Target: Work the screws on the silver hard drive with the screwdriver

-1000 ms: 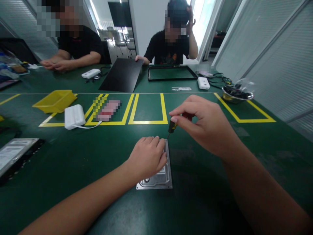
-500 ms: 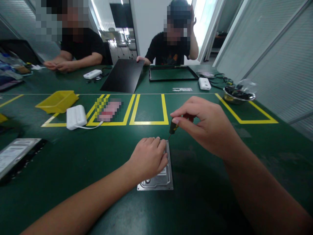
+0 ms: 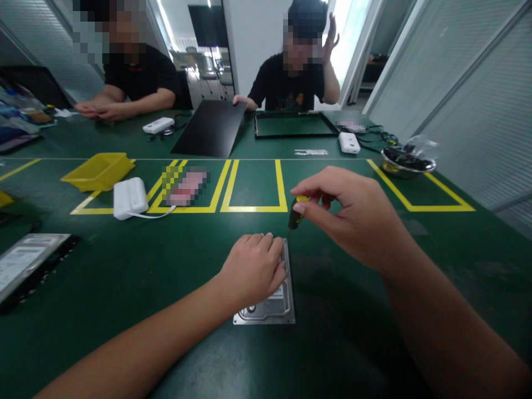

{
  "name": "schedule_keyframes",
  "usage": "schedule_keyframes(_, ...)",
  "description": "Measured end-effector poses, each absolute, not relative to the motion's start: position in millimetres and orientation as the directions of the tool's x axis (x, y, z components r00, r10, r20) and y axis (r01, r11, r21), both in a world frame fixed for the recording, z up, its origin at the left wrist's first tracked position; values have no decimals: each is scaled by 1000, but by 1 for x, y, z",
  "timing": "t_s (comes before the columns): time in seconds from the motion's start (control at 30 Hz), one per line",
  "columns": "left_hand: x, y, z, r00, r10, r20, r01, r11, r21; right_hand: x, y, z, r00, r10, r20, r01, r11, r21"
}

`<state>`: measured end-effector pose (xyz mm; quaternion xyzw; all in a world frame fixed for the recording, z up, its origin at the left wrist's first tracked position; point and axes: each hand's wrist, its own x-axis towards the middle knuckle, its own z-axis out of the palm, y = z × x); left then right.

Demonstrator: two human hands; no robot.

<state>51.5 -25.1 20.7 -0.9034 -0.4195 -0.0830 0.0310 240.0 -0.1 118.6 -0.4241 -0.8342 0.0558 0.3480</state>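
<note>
A silver hard drive point(image 3: 270, 310) lies flat on the green table in front of me. My left hand point(image 3: 254, 269) is laid over its upper part, fingers curled around the far edge and holding it down; much of the drive's top is hidden beneath. Between thumb and fingers, my right hand point(image 3: 347, 213) pinches a small screwdriver point(image 3: 294, 218) with a dark green and yellow handle. Its thin shaft slants down to the drive's far right corner, where the tip is too small to see clearly.
Left on the table point(image 3: 124, 343) lies a larger hard drive point(image 3: 27, 257). Farther back are a yellow bin point(image 3: 97, 173), a white power bank point(image 3: 129, 198) cabled to a phone, and a metal bowl point(image 3: 407, 163) of dark parts. Across sit two people; one holds a black panel point(image 3: 210, 130).
My right fingers have shifted on the screwdriver handle, so more of its yellow end shows. The left hand and drive stay put. Across the table, a person's raised hand has moved off the head.
</note>
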Motion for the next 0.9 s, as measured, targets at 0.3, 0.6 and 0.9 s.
schedule_keyframes(0.3,51,-25,20,630,756,178,766,-643,22,241,-2,123,-424,762,490,667,628,-401)
schedule_keyframes(0.6,52,-25,18,627,755,193,767,-642,17,238,0,121,-402,756,517,676,626,-390)
schedule_keyframes(0.9,52,-25,18,628,752,201,765,-644,15,237,0,120,-415,744,524,674,638,-372)
